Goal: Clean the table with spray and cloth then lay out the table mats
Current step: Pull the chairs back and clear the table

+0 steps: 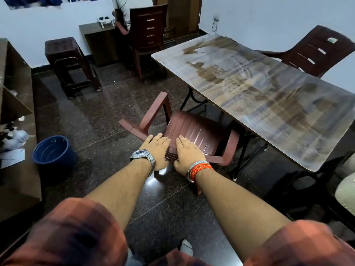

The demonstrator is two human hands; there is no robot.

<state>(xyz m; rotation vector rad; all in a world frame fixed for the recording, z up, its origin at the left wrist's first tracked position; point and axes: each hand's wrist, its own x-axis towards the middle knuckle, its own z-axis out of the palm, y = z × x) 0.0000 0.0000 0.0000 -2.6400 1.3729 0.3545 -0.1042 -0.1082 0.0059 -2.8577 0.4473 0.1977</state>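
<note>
The left hand (pixel 156 148) and right hand (pixel 187 151) are lying side by side, fingers straight and flat over the top rail of the plastic armchair (pixel 194 129), pressing, not pinching. The table (pixel 259 89) is stretching away toward two o'clock, its top streaked with wet smears. The moulded chair is probably light and stiff, sliding readily on the polished floor (pixel 115 112); the rail is looking like the soundest hold.
</note>
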